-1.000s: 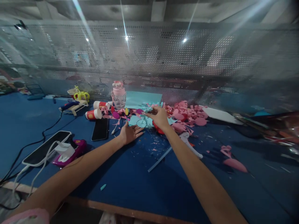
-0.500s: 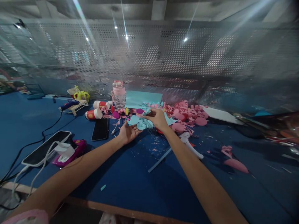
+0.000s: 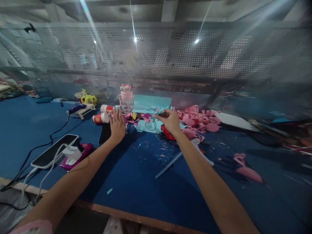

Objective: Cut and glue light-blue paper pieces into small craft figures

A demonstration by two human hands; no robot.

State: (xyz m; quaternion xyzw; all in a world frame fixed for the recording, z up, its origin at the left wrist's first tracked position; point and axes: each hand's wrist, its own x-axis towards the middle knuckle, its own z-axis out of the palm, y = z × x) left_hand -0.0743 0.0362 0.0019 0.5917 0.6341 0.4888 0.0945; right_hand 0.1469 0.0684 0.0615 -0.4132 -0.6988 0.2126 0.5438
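Note:
My left hand [image 3: 117, 125] lies palm down with its fingers stretched out, over the top end of a black phone [image 3: 104, 136] and just short of a red and white tube [image 3: 100, 118]. My right hand [image 3: 170, 119] reaches into light blue paper cut-outs [image 3: 143, 126], its fingertips pinched on a light blue scrap. A light blue paper circle [image 3: 150, 126] lies flat just left of that hand. Under the right wrist a red object [image 3: 167, 133] shows in part. Behind both hands stands a pink-capped bottle [image 3: 126, 99].
A heap of pink paper scraps [image 3: 198, 118] lies right of my right hand, with a light blue sheet [image 3: 151, 103] and a white sheet [image 3: 234, 120] behind. A glue gun [image 3: 77, 109], a black tablet with cables [image 3: 55, 151] and a purple toy [image 3: 79, 152] lie left. A pale strip [image 3: 168, 165] crosses the blue table [image 3: 151, 191].
My left hand has turned palm down and moved left and away, from beside the blue circle onto the phone. My right hand has shifted slightly farther into the blue cut-outs; the circle now lies on the table.

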